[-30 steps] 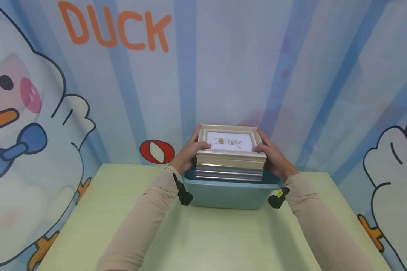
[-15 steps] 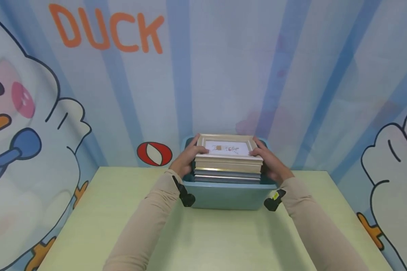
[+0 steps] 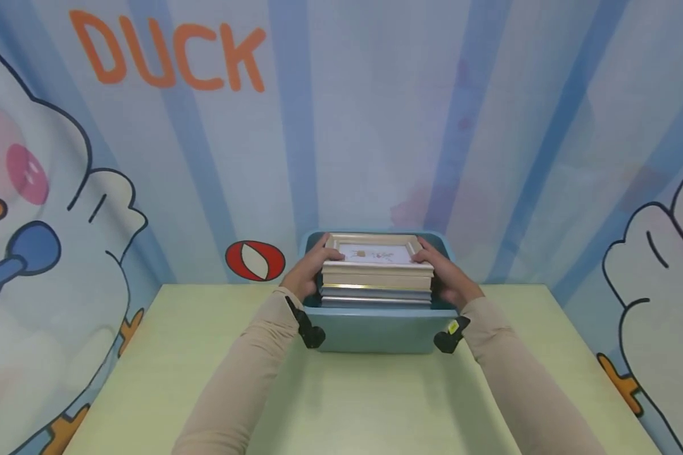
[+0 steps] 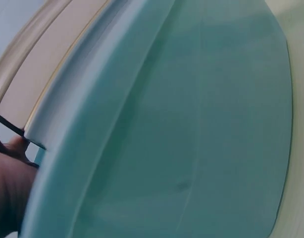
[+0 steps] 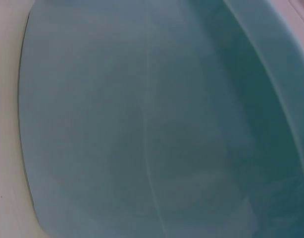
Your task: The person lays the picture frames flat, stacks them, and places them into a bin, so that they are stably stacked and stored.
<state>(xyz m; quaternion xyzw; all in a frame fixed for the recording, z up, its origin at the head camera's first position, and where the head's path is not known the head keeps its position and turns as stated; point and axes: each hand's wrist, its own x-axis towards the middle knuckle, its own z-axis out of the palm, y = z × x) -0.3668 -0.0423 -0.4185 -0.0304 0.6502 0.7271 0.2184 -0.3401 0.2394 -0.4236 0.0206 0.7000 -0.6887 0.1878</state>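
Observation:
A stack of picture frames (image 3: 377, 280) sits partly down inside a teal plastic bin (image 3: 378, 332) in the head view. Cream frames lie on top, silvery ones lower. The topmost carries a white picture (image 3: 375, 254) with a small drawing. My left hand (image 3: 312, 268) grips the stack's left side, its thumb over the top edge; my right hand (image 3: 448, 278) holds the opposite side likewise. In the left wrist view, frame edges (image 4: 50, 64) stand above the bin rim (image 4: 87, 109), with part of my left hand (image 4: 13, 186) below them. Bin wall (image 5: 132, 124) fills most of the right wrist view.
The bin stands at the far edge of a pale yellow-green table (image 3: 370, 404). Right behind it hangs a striped blue backdrop (image 3: 370, 126) with duck drawings. A small black camera (image 3: 312, 335) is worn on each wrist.
Both hands have lowered the stack of picture frames deeper into the bin. The bin's back rim now shows behind the stack. The head view has shifted slightly.

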